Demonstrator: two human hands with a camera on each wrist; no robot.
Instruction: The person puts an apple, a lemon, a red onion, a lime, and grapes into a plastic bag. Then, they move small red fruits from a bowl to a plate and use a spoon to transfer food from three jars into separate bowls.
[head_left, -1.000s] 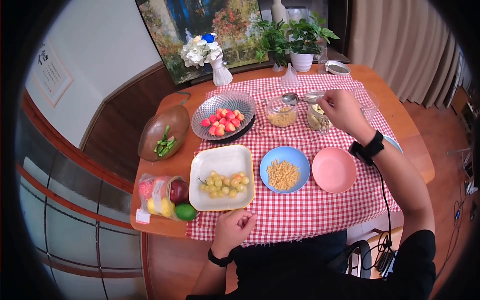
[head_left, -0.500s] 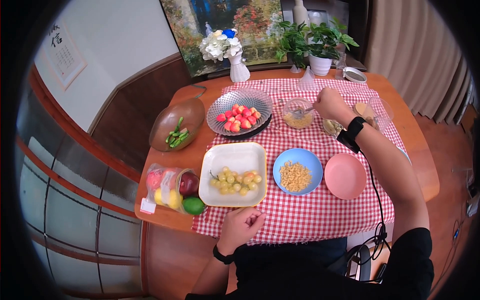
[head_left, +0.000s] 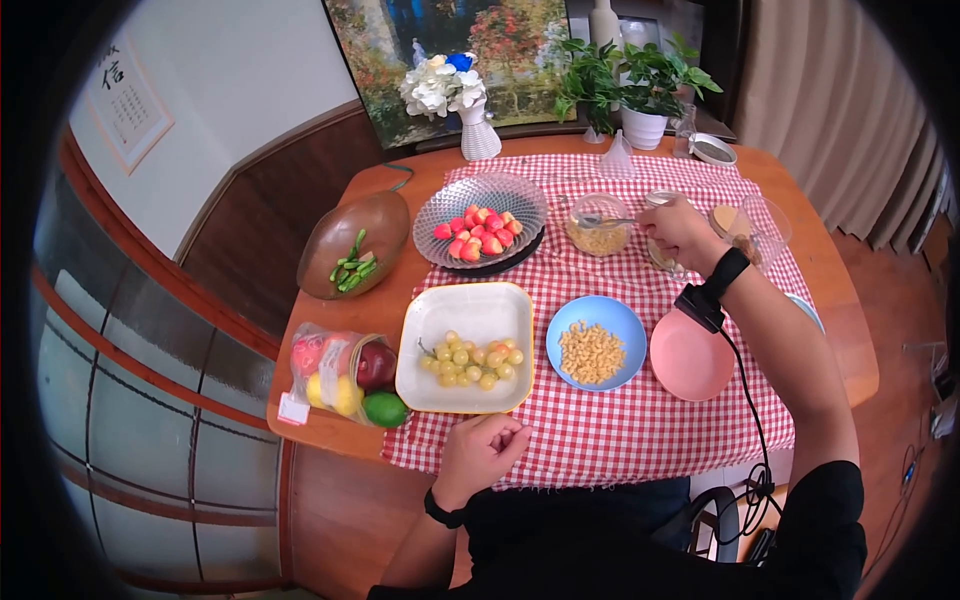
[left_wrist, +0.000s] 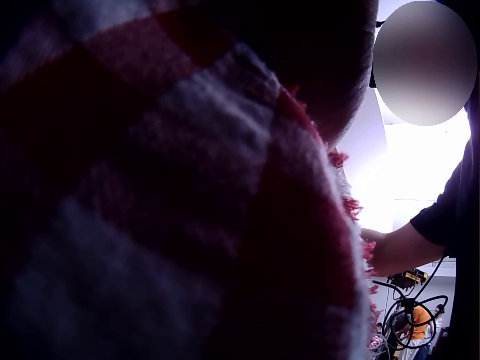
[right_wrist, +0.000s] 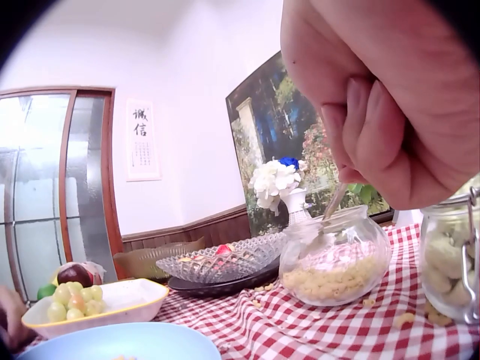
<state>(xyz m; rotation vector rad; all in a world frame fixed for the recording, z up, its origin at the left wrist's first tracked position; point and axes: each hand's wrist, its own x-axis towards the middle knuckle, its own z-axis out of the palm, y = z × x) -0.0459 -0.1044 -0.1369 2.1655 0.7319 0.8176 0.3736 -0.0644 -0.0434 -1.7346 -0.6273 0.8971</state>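
My right hand (head_left: 683, 238) pinches the handle of a metal spoon (head_left: 615, 221), fingers curled in. The spoon's bowl end reaches into the mouth of a round glass jar (right_wrist: 380, 244), over small yellow macaroni lying low inside. Beside it, partly behind the hand, stands a clasp-lid glass jar (right_wrist: 450, 262) of pale, lumpy pieces. Nearer to me, a blue bowl (head_left: 631, 325) holds macaroni (head_left: 592, 353), and a pink bowl (head_left: 690, 355) sits to its right. My left hand (head_left: 480, 452) rests at the table's front edge, loosely curled around nothing; cloth fills most of the left wrist view.
A white tray (head_left: 430, 308) with grapes lies left of the blue bowl. Behind it a glass dish (head_left: 432, 210) carries red fruit; a brown bowl (head_left: 325, 235) holds green pods. Bagged fruit (head_left: 335, 370) and a green fruit (head_left: 386, 408) line the left side. A funnel (head_left: 617, 160) stands behind the jars.
The right hand has come left and lower with the spoon, whose bowl is now in the macaroni jar. The head view has shifted slightly; the left hand stays at the table edge.
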